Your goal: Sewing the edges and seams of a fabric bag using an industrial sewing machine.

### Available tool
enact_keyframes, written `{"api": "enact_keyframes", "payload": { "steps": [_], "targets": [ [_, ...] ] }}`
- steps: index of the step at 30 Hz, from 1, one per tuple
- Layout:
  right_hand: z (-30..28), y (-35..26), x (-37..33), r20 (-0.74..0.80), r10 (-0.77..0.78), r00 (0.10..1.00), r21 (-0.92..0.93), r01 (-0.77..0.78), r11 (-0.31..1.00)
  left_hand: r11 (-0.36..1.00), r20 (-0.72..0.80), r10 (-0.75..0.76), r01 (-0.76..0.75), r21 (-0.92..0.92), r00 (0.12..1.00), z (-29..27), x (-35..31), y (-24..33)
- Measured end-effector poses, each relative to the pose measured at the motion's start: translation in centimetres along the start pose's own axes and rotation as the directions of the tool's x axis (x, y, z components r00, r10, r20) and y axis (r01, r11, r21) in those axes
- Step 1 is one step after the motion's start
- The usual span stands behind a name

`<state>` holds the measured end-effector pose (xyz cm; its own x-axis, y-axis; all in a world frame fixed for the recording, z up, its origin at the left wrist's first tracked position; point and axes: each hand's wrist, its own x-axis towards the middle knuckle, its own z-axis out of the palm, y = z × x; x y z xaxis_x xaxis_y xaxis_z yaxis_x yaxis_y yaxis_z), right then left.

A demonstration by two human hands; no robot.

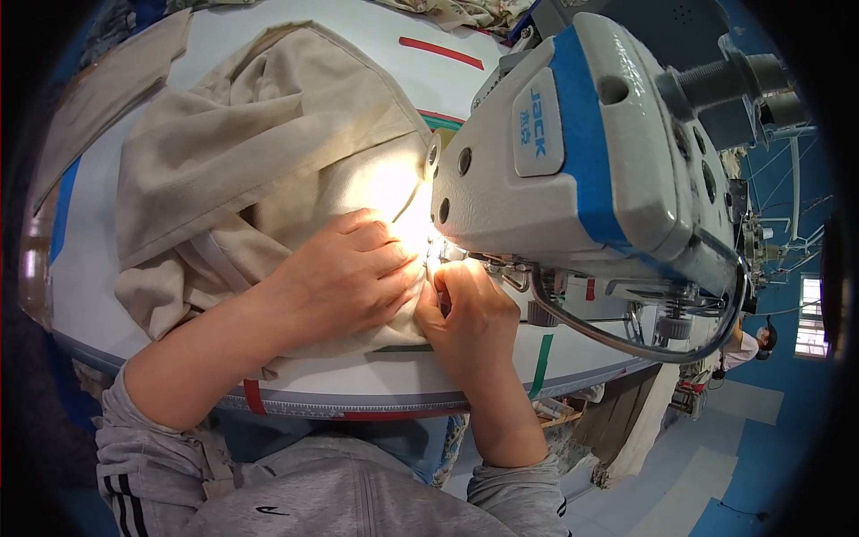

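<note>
A large piece of beige fabric [286, 116] lies bunched over the white sewing table, with its right edge at the needle area of a white and blue sewing machine [501, 179]. My left hand [358, 268] rests on the fabric just left of the needle, its fingers curled and pressed together on the cloth. Close beside it, my right hand [470, 309] pinches the fabric's edge between thumb and fingers in front of the presser foot. Bright lamp light washes out the stitching spot, so the needle and the exact seam cannot be made out.
Red tape [441, 53] and green tape [541, 367] mark the white tabletop, and a measuring strip [358, 407] runs along its front edge. A curved metal bar [626, 345] sticks out low on the machine's right. Another beige piece [116, 98] lies at the far left. A person [747, 347] is in the right background.
</note>
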<state>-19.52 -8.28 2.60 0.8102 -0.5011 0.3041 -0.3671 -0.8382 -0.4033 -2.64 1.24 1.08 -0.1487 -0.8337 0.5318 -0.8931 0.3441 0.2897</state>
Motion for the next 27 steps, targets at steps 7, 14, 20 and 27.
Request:
{"api": "enact_keyframes", "payload": {
  "steps": [7, 14, 20, 27],
  "targets": [
    [-0.3, -0.4, 0.1, 0.007, 0.038, 0.999, 0.012, -0.038, 0.999, 0.999, -0.003, -0.044, 0.044, 0.02, 0.999, -0.2, -0.2, 0.3],
    [0.0, -0.1, 0.0, -0.03, 0.037, 0.999, 0.022, -0.036, 0.999, 0.996, 0.006, -0.089, 0.089, 0.014, 0.996, -0.1, -0.2, 0.3],
    [0.6, 0.1, -0.4, -0.092, 0.014, 0.996, 0.018, -0.012, 1.0, 0.996, 0.019, -0.072, 0.071, 0.048, 0.997, -0.1, 0.0, -0.5],
    [-0.4, -0.5, -1.0, 0.022, -0.214, 0.977, 0.185, 0.206, 0.961, 0.977, -0.046, -0.118, 0.125, 0.175, 0.992, -4.5, -0.5, -0.5]
  ]
}}
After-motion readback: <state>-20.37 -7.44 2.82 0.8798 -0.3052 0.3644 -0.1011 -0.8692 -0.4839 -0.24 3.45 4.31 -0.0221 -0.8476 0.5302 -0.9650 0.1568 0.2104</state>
